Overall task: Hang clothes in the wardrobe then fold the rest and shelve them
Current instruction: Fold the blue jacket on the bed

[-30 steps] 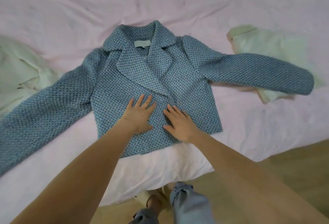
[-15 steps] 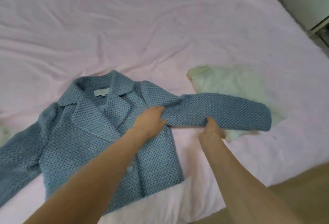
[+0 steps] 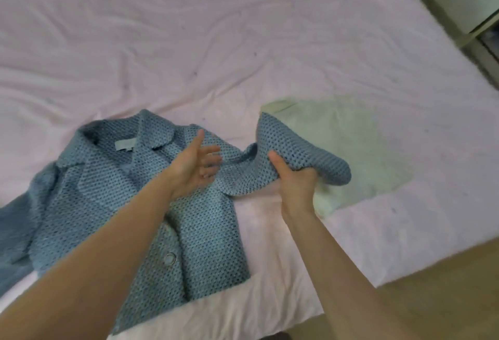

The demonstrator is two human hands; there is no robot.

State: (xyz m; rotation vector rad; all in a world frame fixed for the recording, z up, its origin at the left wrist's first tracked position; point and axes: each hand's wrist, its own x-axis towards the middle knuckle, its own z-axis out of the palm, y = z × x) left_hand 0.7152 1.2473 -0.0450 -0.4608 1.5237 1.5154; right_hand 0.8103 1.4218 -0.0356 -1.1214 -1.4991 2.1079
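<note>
Pink sheet covers a wide bed. Blue jacket lies flat at its near left edge, pale garment to its right. Right hand grips the lifted sleeve; left hand hovers open by the shoulder.

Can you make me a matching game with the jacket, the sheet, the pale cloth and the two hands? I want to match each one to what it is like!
1 jacket
2 sheet
3 pale cloth
4 right hand
5 left hand

a pink
b open, fingers spread
c pale green
d grips the sleeve
e blue, dotted

Pairs: 1-e, 2-a, 3-c, 4-d, 5-b
</note>
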